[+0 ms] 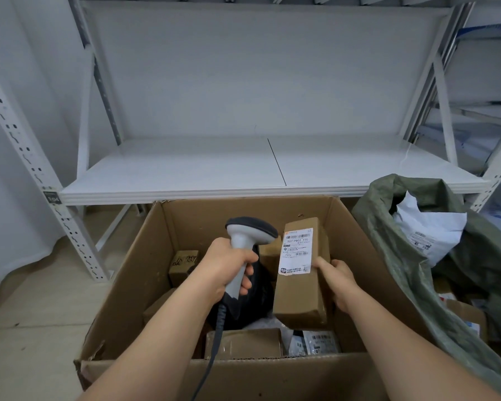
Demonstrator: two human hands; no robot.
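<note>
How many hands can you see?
2. The left hand grips the grey scanner above the big cardboard box; the right hand holds a brown parcel beside it. No others show.

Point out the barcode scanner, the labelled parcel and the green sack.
barcode scanner (241, 240), head view, grey neck below its head.
labelled parcel (300, 296), head view, brown face below the label.
green sack (394, 256), head view, its left wall.

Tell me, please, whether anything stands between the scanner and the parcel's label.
Nothing visible does. The scanner in the left hand is beside the label on the parcel, only air between. The right hand has its thumb at the label's lower corner, off the top barcode.
</note>
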